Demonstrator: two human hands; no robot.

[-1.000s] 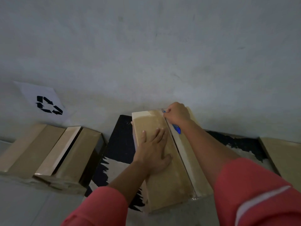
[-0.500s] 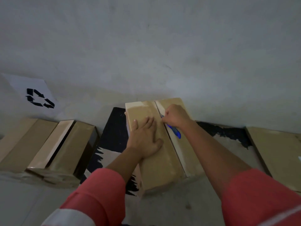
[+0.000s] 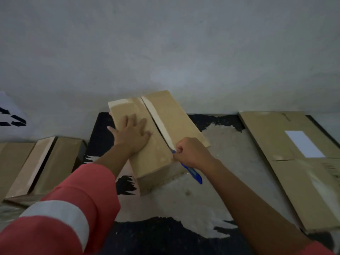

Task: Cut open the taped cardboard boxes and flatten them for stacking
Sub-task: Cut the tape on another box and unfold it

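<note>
Grey wall behind. Left hand (image 3: pixel 131 135), fingers spread, flat atop tan taped cardboard box (image 3: pixel 156 159); right hand (image 3: pixel 191 152) fingers clamped on blue utility knife (image 3: pixel 193 174) at the seam's near end.

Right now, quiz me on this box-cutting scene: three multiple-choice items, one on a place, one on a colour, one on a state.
1. Where does the left hand rest?
A. flat on the box top
B. on the floor
C. on the wall

2. What colour is the cutter handle?
A. red
B. blue
C. yellow

3. How does the cardboard at the right lie?
A. standing taped shut
B. flattened on the floor
C. stacked on another box

Answers: 1 A, the palm is spread on the left flap of the middle box. 2 B, blue shows below the right hand. 3 B, it lies as a flat sheet.
</note>
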